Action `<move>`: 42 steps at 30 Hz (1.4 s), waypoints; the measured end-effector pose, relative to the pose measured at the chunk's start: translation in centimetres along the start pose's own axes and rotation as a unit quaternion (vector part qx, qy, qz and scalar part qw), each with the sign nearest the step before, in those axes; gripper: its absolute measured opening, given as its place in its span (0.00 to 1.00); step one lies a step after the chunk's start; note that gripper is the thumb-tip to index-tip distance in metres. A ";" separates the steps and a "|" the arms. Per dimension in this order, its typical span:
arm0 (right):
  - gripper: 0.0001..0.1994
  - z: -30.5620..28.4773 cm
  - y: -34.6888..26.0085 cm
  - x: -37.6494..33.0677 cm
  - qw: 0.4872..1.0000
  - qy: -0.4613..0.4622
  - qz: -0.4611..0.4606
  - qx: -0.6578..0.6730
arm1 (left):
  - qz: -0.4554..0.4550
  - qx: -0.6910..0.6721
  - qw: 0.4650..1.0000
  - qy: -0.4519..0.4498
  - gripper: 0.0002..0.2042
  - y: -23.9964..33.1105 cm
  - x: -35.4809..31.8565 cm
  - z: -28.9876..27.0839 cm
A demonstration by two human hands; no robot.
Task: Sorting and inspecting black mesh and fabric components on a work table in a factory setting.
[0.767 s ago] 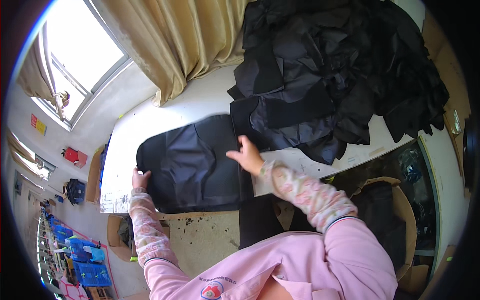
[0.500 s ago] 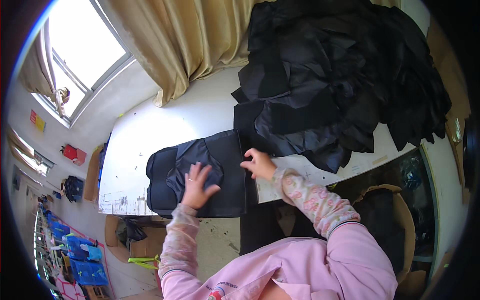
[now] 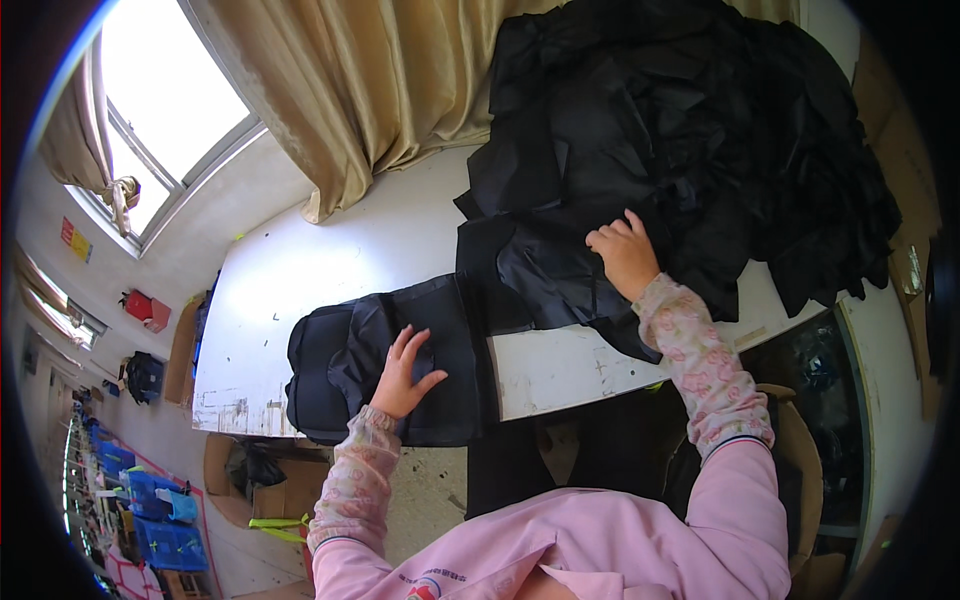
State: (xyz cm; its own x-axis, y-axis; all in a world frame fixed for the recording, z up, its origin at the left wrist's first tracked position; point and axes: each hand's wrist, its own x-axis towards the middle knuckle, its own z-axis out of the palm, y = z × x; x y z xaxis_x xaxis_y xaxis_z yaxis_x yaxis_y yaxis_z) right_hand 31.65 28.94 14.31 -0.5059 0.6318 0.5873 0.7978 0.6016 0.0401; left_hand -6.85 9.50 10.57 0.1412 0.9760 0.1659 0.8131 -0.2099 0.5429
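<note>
My left hand (image 3: 403, 378) lies open, fingers spread, on a stack of black sewn fabric pieces (image 3: 335, 345) at the table's front left. The top piece joins matt padded panels to a shinier middle panel. My right hand (image 3: 627, 258) is over a similar black fabric piece (image 3: 545, 265) at the near edge of a large heap. Its fingers are loosely bent and apart, with no cloth visibly lifted between them. Whether the fingertips touch the cloth is hard to tell.
The heap of black fabric (image 3: 690, 130) covers the right side of the white table (image 3: 270, 260). A gold curtain (image 3: 330, 90) hangs down to the table's back edge. Below stand cardboard boxes (image 3: 225, 485), one at each side. Blue crates (image 3: 165, 520) are at far left.
My right hand has moved right and away from me, from beside the stack to the heap. My left hand has stayed on the stack, shifting slightly right.
</note>
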 end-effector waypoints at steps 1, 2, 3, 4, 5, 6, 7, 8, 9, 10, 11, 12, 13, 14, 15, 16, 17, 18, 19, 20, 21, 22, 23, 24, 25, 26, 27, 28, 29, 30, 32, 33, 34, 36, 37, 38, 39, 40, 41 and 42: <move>0.04 -3.3 -0.3 0.9 0.997 0.053 -0.059 0.022 | 0.053 -0.023 0.997 0.046 0.38 2.4 1.2 -0.9; 0.04 -7.0 -0.9 1.7 0.995 0.072 -0.073 0.010 | 0.084 -0.024 0.994 0.059 0.39 4.7 2.4 -1.8; 0.03 -10.9 -1.4 2.5 0.992 0.091 -0.087 -0.004 | 0.116 -0.025 0.990 0.072 0.40 7.0 3.9 -2.6; 0.03 -14.4 -1.7 3.1 0.990 0.102 -0.097 -0.028 | 0.139 -0.014 0.986 0.091 0.41 9.0 5.4 -3.4; 0.04 -17.3 -1.9 3.4 0.987 0.112 -0.106 -0.052 | 0.163 -0.003 0.980 0.110 0.42 10.8 6.7 -3.9; 0.05 -19.7 -2.0 3.6 0.984 0.130 -0.112 -0.047 | 0.162 -0.002 0.980 0.112 0.42 12.4 8.1 -4.5; 0.06 -21.7 -1.9 3.6 0.981 0.146 -0.116 -0.047 | 0.200 -0.066 0.970 0.122 0.43 13.8 9.7 -4.7; 0.08 -22.6 -1.9 3.8 0.978 0.167 -0.125 -0.023 | 0.232 -0.126 0.955 0.135 0.44 14.7 10.8 -5.1; 0.08 -23.1 -1.9 3.8 0.977 0.168 -0.126 -0.023 | 0.236 -0.210 0.945 0.084 0.44 15.5 11.7 -5.4; 0.08 -23.6 -1.8 3.7 0.977 0.183 -0.112 0.009 | 0.172 -0.352 0.919 -0.044 0.44 17.5 11.7 -6.0; 0.08 -24.0 -1.9 3.6 0.975 0.198 -0.097 0.041 | 0.099 -0.478 0.856 -0.172 0.44 19.3 11.8 -6.4; 0.07 -23.9 -2.5 3.7 0.970 0.204 -0.104 0.078 | 0.229 -0.397 0.876 -0.150 0.43 19.6 11.5 -5.9; 0.08 -23.3 -2.9 3.4 0.970 0.203 -0.106 0.081 | 0.356 -0.309 0.872 -0.131 0.42 20.5 11.5 -5.0; 0.09 -22.2 -3.3 3.1 0.971 0.197 -0.099 0.096 | 0.370 -0.302 0.872 -0.108 0.39 21.8 11.0 -3.9; 0.10 -21.0 -3.6 2.5 0.971 0.192 -0.089 0.110 | 0.263 -0.444 0.844 -0.145 0.31 24.1 9.8 -2.7; 0.11 -19.7 -4.4 1.9 0.962 0.212 -0.064 0.156 | 0.182 -0.499 0.839 -0.123 0.27 24.4 9.1 -0.7; 0.11 -18.9 -5.1 1.0 0.952 0.231 -0.036 0.198 | 0.100 -0.549 0.823 -0.104 0.23 24.1 9.0 1.2; 0.11 -18.3 -6.2 0.2 0.925 0.268 0.033 0.267 | 0.052 -0.600 0.793 -0.093 0.18 23.5 9.0 2.1; 0.15 -17.2 -6.0 -1.3 0.911 0.296 0.068 0.278 | 0.011 -0.657 0.752 -0.046 0.15 23.5 8.9 2.4; 0.19 -16.4 -6.6 -3.1 0.892 0.267 0.144 0.334 | -0.026 -0.675 0.737 0.009 0.15 23.1 8.9 2.4; 0.25 -15.5 -7.6 -5.1 0.864 0.235 0.219 0.388 | -0.065 -0.689 0.718 0.065 0.14 22.6 8.8 2.3; 0.28 -14.7 -8.8 -6.8 0.870 0.209 0.212 0.394 | -0.053 -0.690 0.714 0.104 0.14 22.8 9.0 2.3; 0.32 -13.6 -10.3 -7.8 0.873 0.182 0.204 0.404 | -0.052 -0.688 0.717 0.102 0.14 22.9 9.0 2.6; 0.33 -11.9 -11.5 -8.7 0.886 0.135 0.207 0.393 | -0.056 -0.682 0.716 0.139 0.14 22.9 8.8 3.3; 0.34 -10.1 -12.6 -9.4 0.895 0.086 0.209 0.384 | -0.062 -0.675 0.714 0.178 0.14 22.5 8.4 3.9; 0.24 -8.5 -13.4 -9.3 0.871 0.075 0.236 0.425 | -0.057 -0.590 0.775 0.219 0.14 20.8 8.3 5.0; 0.24 -7.9 -13.1 -9.3 0.870 0.075 0.237 0.426 | -0.057 -0.589 0.776 0.218 0.14 21.2 8.3 4.9; 0.18 -7.5 -12.8 -9.3 0.853 0.065 0.234 0.463 | -0.052 -0.605 0.761 0.227 0.15 21.7 8.2 4.6; 0.12 -7.2 -12.5 -9.3 0.834 0.054 0.231 0.499 | -0.048 -0.621 0.746 0.236 0.16 22.2 8.1 4.3; 0.04 -7.6 -12.4 -8.8 0.804 0.120 0.231 0.534 | -0.064 -0.628 0.738 0.237 0.17 21.7 8.2 3.7; 0.03 -8.1 -10.7 -9.0 0.790 0.126 0.249 0.545 | -0.048 -0.672 0.723 0.155 0.18 20.7 8.1 2.6; 0.03 -9.0 -9.8 -8.8 0.773 0.120 0.282 0.555 | -0.038 -0.684 0.719 0.116 0.20 19.6 7.9 2.5; 0.02 -9.5 -8.4 -8.3 0.778 0.162 0.281 0.538 | -0.040 -0.684 0.719 0.118 0.20 18.4 7.5 2.4; 0.02 -10.5 -5.5 -6.9 0.768 0.229 0.295 0.520 | -0.052 -0.583 0.804 -0.107 0.26 14.9 5.9 2.7; 0.02 -11.1 -4.9 -5.8 0.754 0.251 0.306 0.525 | -0.094 -0.489 0.834 -0.236 0.32 11.5 5.0 3.4; 0.03 -12.1 -4.5 -4.9 0.785 0.290 0.275 0.474 | -0.089 -0.388 0.856 -0.330 0.32 12.1 4.5 3.5; 0.03 -12.8 -4.0 -4.0 0.812 0.330 0.241 0.418 | -0.078 -0.279 0.861 -0.419 0.33 13.7 4.2 3.4; 0.03 -12.6 -3.7 -3.6 0.835 0.352 0.207 0.368 | -0.012 -0.370 0.816 -0.444 0.33 15.3 3.9 3.6; 0.03 -11.9 -3.4 -3.6 0.858 0.341 0.185 0.336 | 0.053 -0.455 0.759 -0.462 0.32 16.9 3.5 3.3; 0.03 -10.1 -3.2 -3.8 0.882 0.300 0.131 0.339 | 0.053 -0.502 0.734 -0.455 0.30 18.1 3.4 2.2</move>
State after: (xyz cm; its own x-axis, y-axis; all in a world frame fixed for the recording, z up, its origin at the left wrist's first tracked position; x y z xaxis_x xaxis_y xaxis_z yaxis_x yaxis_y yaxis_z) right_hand 34.32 19.66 20.12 0.0926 0.5425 0.8349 0.3792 0.7561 -0.5334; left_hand 9.60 9.15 19.16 0.8633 0.4903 -0.1194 0.0093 0.2210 0.9752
